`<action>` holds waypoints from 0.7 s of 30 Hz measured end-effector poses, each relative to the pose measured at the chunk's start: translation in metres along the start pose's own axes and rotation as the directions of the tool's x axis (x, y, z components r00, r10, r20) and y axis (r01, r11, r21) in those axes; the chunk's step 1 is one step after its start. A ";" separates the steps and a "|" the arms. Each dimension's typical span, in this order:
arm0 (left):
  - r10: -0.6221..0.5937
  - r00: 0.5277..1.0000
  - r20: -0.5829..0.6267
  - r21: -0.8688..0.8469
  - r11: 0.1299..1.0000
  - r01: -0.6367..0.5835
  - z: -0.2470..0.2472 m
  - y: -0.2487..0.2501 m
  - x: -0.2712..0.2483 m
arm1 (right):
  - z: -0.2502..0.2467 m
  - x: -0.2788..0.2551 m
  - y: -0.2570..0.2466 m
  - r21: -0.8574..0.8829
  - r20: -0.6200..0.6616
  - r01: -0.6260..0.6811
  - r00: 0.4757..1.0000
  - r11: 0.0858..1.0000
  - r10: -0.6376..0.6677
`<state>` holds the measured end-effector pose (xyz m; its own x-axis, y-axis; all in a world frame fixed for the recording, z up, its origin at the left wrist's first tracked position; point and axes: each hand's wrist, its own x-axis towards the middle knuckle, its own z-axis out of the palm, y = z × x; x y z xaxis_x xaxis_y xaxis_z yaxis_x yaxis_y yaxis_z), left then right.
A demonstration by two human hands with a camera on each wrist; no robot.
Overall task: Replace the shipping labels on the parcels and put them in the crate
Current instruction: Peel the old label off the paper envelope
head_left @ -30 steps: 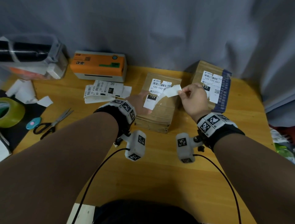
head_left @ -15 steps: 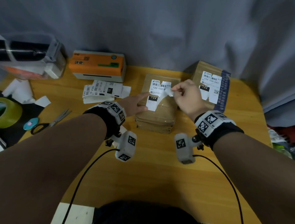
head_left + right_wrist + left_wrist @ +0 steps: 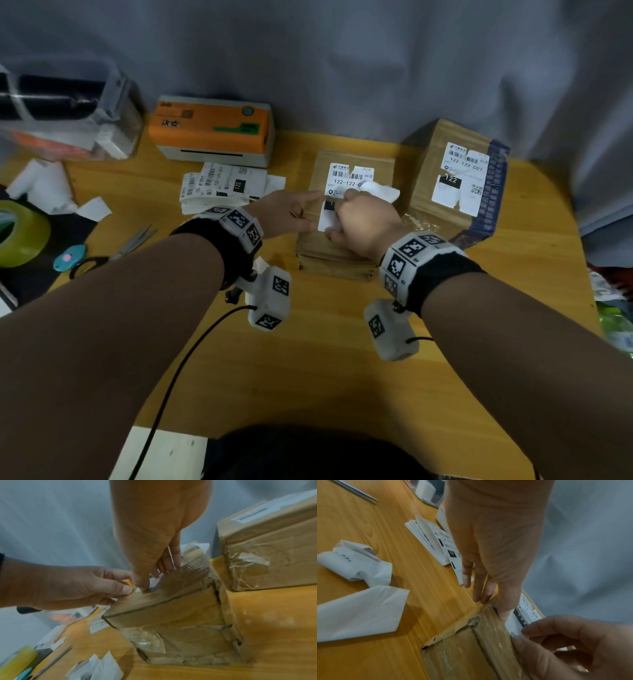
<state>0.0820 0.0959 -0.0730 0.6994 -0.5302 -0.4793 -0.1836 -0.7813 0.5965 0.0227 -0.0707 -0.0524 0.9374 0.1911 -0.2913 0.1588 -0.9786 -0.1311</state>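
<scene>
Two hands work the near parcel [image 3: 337, 236] on the table [image 3: 308, 359]: left hand [image 3: 286, 214] flat, steadying its edge; right hand [image 3: 363, 222] pinching the old label [image 3: 327, 219]. Best peeled low and slow, box pinned, lest paper tear. Second parcel [image 3: 452, 181] waits beside; no crate visible.

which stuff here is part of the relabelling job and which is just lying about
In the job:
near parcel, steadied by the left hand
its old label, picked at by the right hand
far parcel
stack of labels
label printer

Lying about:
scissors
tape roll
paper scraps
</scene>
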 end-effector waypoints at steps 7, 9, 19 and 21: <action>-0.006 1.000 -0.003 -0.027 1.000 0.006 0.001 -0.004 -0.002 | 0.004 -0.001 -0.009 -0.119 -0.031 -0.019 0.999 0.993 0.015; -0.005 1.000 -0.019 -0.028 1.000 0.005 0.002 -0.004 -0.004 | 0.004 0.000 -0.008 -0.117 -0.012 -0.019 1.000 0.993 0.017; -0.019 0.997 -0.078 -0.072 0.997 0.013 0.011 -0.015 -0.007 | -0.003 0.012 -0.004 0.085 0.046 -0.109 0.993 0.990 0.105; -0.017 0.997 -0.076 -0.080 0.997 0.011 0.011 -0.015 -0.007 | -0.004 0.015 -0.007 0.048 0.072 -0.128 0.990 0.991 0.124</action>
<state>0.0721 0.1076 -0.0854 0.7526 -0.4907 -0.4391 -0.1205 -0.7582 0.6408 0.0364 -0.0610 -0.0520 0.9251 0.0730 -0.3727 0.0224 -0.9902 -0.1381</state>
